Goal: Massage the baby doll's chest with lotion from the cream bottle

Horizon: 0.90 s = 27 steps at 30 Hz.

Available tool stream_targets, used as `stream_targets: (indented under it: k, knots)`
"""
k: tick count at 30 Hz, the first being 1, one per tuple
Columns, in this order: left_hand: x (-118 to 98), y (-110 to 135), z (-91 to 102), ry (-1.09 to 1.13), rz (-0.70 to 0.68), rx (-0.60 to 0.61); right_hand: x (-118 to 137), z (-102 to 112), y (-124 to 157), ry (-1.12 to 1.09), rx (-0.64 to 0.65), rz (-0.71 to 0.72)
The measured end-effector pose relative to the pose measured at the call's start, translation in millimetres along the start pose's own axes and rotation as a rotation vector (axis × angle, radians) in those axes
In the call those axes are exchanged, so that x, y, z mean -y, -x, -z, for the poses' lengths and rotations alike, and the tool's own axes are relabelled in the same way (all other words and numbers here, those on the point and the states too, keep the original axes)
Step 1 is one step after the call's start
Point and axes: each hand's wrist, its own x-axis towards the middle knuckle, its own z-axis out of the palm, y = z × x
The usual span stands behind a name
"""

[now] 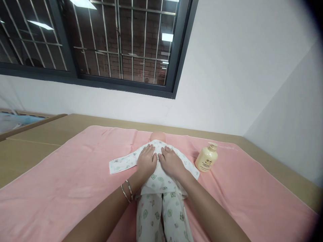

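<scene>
A baby doll (157, 135) lies on its front or back, I cannot tell which, with its head toward the wall. It wears a white printed top (158, 179) and matching trousers (174, 215). Both sleeves spread outward. My left hand (146, 162) rests flat on the left side of the upper body, fingers stretched toward the head. On the right side, my right hand (171, 162) lies flat in the same way. Neither hand grips anything. Two bracelets (127, 191) circle my left wrist.
A cream pump bottle (207, 157) leans on the pink cloth (83, 174), right of the doll. Under the cloth is a wooden-coloured surface (32, 141). Behind it rise a white wall (214, 84) and a dark-framed, barred window (174, 67). Blue fabric (22, 119) shows at far left.
</scene>
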Motion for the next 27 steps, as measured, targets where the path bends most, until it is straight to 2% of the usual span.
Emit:
stream_targets:
  k: [4,9,12,17,21,24,27]
  knots:
    - [5,-2,-2.4,-0.002,-0.015,0.11,-11,-11,-10,-0.058,0.001,0.028]
    - [5,5,2.5,0.037,-0.094,0.067,9,-5,3,0.03,0.026,-0.015]
    - [5,6,3.0,0.075,-0.075,0.045,16,0,9,0.071,0.022,-0.008]
    - [9,2,-4.9,0.125,0.071,0.099,-5,-11,-6,-0.043,-0.058,-0.033]
    - [12,0,-9.2,0.16,0.066,0.145,-20,-19,-15,-0.037,-0.081,0.002]
    - [12,1,-6.9,0.167,0.032,0.158,-11,-14,-8,0.023,-0.02,0.008]
    - [9,6,-2.3,0.157,0.022,0.127,10,-6,8,0.119,0.042,-0.083]
